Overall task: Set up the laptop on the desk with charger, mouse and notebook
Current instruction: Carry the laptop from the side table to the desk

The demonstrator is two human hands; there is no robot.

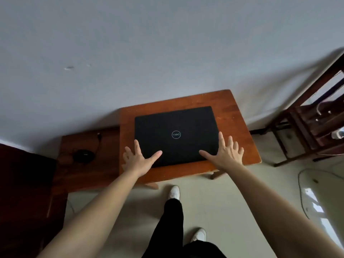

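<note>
A closed black laptop (pixel 176 127) with a round logo lies flat on a small reddish wooden desk (pixel 230 112) against the wall. My left hand (pixel 138 159) rests with fingers spread at the laptop's near left corner. My right hand (pixel 226 155) lies spread at the near right corner, fingers on the lid and desk. Neither hand grips anything. A black mouse (pixel 83 155) with its black cable (pixel 98 140) sits on a lower, darker wooden table (pixel 83 174) to the left. No charger or notebook is in sight.
A dark wooden shelf or chair frame (pixel 312 116) with white cables stands at the right. A dark object (pixel 24 183) fills the left edge. A thin cable (pixel 301 192) loops on the pale floor at the right. My legs and white shoes (pixel 175 192) stand before the desk.
</note>
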